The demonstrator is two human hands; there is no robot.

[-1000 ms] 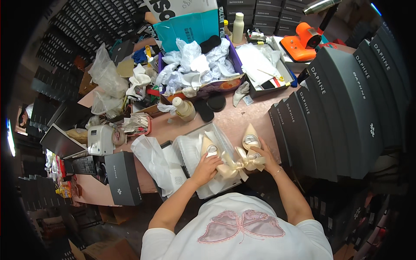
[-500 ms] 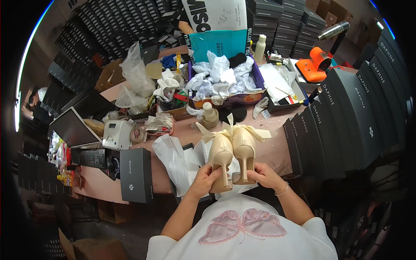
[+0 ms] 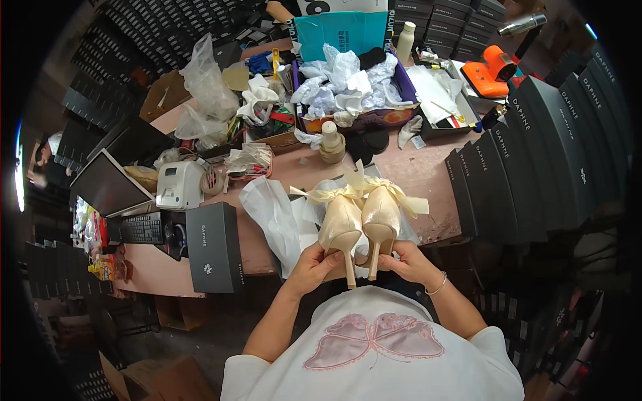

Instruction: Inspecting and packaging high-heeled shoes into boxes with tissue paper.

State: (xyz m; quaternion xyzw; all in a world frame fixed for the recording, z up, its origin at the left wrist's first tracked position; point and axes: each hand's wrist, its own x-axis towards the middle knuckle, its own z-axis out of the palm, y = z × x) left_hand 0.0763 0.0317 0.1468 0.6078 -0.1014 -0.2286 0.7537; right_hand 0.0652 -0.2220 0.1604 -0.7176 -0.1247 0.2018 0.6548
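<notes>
A pair of cream satin high-heeled shoes with ribbon bows is held up side by side in front of me, heels toward me. My left hand [image 3: 312, 269] is closed on the left high-heeled shoe [image 3: 339, 224], its thumb beside the heel. Gripped by my right hand [image 3: 409, 264] is the right high-heeled shoe [image 3: 381, 219]. My fingers under the soles are mostly hidden. Behind the shoes, white tissue paper [image 3: 269, 217] spreads over what looks like a box at the table's near edge, partly covered by the shoes.
Stacked dark shoe boxes [image 3: 545, 154] rise at the right. One dark shoe box [image 3: 212, 247] stands left, near a monitor [image 3: 110, 184], keyboard [image 3: 142, 228] and white label printer [image 3: 179, 186]. Across the back are a purple box [image 3: 403, 83] of crumpled paper, a bottle [image 3: 331, 142] and an orange device [image 3: 488, 77].
The shoes have tipped, so their heels point more toward me and more of their backs shows. Both hands keep hold. My view has shifted slightly downward.
</notes>
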